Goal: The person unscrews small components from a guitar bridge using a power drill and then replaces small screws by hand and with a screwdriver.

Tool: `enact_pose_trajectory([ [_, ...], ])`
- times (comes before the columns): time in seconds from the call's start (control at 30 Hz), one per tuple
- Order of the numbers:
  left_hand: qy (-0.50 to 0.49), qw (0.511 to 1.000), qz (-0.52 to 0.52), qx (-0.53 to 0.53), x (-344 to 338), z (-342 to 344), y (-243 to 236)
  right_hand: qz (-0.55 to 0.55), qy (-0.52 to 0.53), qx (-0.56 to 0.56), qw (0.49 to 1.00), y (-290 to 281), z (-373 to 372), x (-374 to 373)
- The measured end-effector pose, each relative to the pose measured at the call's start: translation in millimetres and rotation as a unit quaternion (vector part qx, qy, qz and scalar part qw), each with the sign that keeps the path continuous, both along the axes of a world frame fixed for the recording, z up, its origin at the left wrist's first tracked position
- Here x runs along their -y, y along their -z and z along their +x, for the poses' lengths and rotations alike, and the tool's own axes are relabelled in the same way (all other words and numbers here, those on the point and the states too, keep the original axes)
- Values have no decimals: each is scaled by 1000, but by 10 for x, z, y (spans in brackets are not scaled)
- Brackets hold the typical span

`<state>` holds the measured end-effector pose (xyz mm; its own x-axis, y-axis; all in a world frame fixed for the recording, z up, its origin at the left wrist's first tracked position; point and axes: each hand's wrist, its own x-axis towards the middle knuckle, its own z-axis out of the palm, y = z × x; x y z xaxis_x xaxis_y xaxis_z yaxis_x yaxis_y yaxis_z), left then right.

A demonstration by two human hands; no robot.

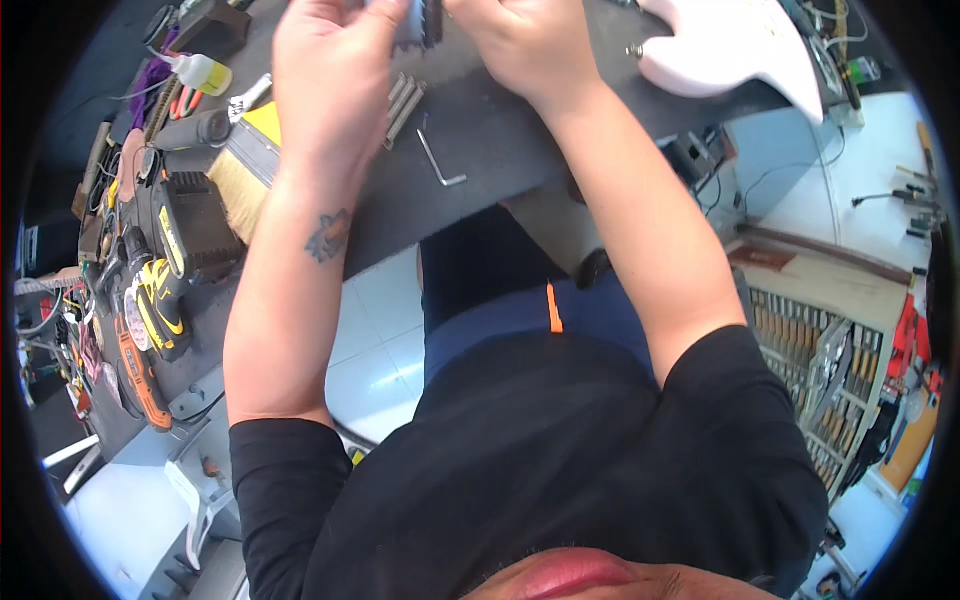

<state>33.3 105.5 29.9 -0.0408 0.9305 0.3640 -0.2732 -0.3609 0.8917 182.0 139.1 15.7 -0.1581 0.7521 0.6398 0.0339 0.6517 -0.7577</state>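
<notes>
At the top edge of the head view, my left hand [335,50] is closed on a shiny bluish metal piece with a dark notched edge [416,28]. The upper part of that piece is cut off. Just right of it, my right hand [520,40] has its fingers curled, and what they hold is out of the picture. Below the hands, several coil springs [403,108] lie on the dark bench [500,135], partly behind my left wrist. Nearer me lies an L-shaped hex key [438,160].
A glossy white guitar body [725,50] lies at the right. Left of my forearm are a wide brush [245,185], a black battery pack [195,225], a yellow-and-black drill [160,305] and a small bottle [203,74]. A rack of wooden-handled tools [815,370] stands low right.
</notes>
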Motion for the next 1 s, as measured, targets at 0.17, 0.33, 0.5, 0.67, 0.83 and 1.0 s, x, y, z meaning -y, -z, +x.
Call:
enact_pose_trajectory([
  [0.17,25,998,40,34,-14,-59,-13,47,-17,-32,998,-16,-56,-68],
  [0.33,-11,1000,18,21,-2,-19,-10,-2,0,-51,999,-3,-13,33],
  [0.5,-7,999,38,14,-26,1,42,9,20,-9,1000,27,-15,-13],
  [0.67,56,998,12,28,-2,-48,-9,11,30,-26,999,57,-4,-38],
  [0.83,16,999,-8,34,-22,-34,23,-18,7,-16,1000,-7,-10,53],
  [1.0,50,998,2,37,4,-35,9,30,37,1,999,10,-20,33],
])
